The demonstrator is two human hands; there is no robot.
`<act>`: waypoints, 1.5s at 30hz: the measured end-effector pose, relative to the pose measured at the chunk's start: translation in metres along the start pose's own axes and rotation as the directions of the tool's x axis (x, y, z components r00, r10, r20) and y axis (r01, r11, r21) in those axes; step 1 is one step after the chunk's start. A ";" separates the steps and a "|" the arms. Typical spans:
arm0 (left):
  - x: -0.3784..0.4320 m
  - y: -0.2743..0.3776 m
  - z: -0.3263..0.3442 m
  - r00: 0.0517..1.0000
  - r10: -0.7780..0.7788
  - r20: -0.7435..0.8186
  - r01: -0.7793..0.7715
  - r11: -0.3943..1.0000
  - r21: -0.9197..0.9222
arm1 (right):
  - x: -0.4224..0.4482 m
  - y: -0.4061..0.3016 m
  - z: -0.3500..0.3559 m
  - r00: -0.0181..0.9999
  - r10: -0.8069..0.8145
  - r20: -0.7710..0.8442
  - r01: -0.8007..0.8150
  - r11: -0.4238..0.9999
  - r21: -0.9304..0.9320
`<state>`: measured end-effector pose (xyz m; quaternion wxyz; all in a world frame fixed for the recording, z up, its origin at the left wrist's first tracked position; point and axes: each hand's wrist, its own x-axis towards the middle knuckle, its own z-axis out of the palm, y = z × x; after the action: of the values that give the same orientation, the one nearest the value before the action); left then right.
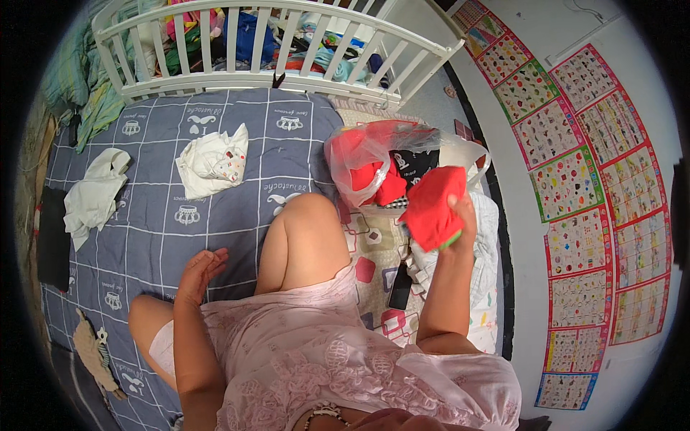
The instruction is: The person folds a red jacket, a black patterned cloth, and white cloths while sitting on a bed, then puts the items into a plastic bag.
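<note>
My right hand (462,221) grips a red cloth garment (437,202) with a bit of green at its lower edge, held beside an open clear plastic bag (350,132). Red and black clothes (415,164) show inside the bag. My left hand (203,270) is over the dark checked bedding (232,226), fingers apart and holding nothing. Beyond it a white printed garment (213,161) lies loosely folded on the bedding, and a white cloth garment (97,194) lies farther left.
A white slatted crib (215,83) full of clothes stands at the bed's far side. A black phone (400,288) and white cloths (484,237) lie at right, near the wall with picture charts (566,188). A beige soft toy (94,353) lies lower left.
</note>
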<state>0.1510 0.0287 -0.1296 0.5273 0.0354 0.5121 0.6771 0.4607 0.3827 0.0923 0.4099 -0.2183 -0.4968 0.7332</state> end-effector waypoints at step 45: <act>0.025 -0.050 -0.047 0.947 0.220 -0.232 0.008 0.709 0.705 | 0.121 0.361 0.180 0.769 0.178 0.614 0.576 0.222 -0.786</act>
<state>0.1462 0.0120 -0.2007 0.3507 0.1583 0.8001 0.4603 0.1220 0.3210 -0.1502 0.1089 -0.1094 -0.9597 0.2349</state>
